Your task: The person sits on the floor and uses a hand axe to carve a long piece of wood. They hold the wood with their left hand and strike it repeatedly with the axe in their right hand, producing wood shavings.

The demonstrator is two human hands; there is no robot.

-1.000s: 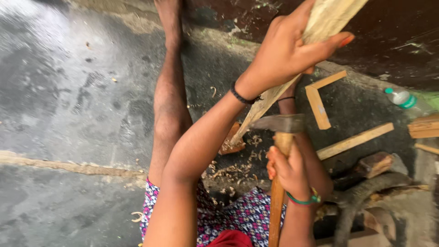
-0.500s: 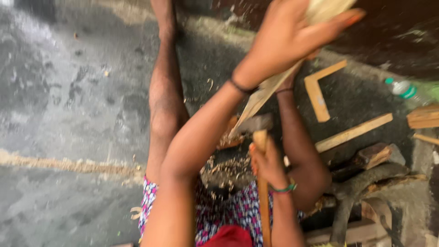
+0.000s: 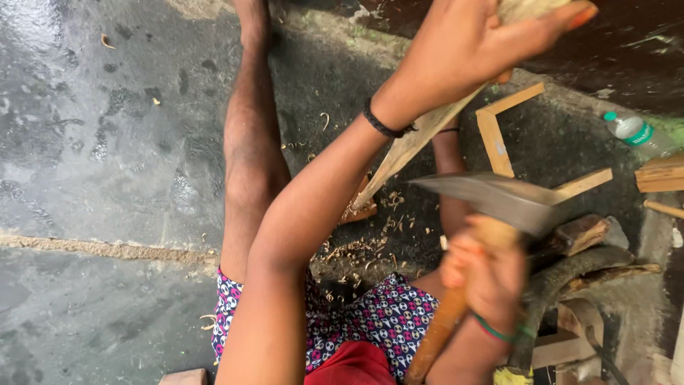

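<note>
I see a clear plastic bottle (image 3: 638, 134) with a green cap and a pale label band lying at the right edge of the floor, beside a stack of short wood offcuts (image 3: 659, 175). No other package or sign shows.

My left hand (image 3: 474, 46) is closed around the upper end of a long pale plank (image 3: 417, 139), which slants down to rest its lower tip on a small block (image 3: 360, 210) between the legs, among wood shavings (image 3: 363, 246). My right hand (image 3: 484, 274) is wrapped tight around the wooden handle of an axe (image 3: 499, 199), just below its grey metal head; the head is blurred and sits near the plank, to its right. An L-shaped wooden frame piece (image 3: 495, 132) lies on the floor behind.

Compared with half a second ago, the axe head is raised higher and further right, away from the plank's lower part, and my left hand fills more of the top of the view.
</note>
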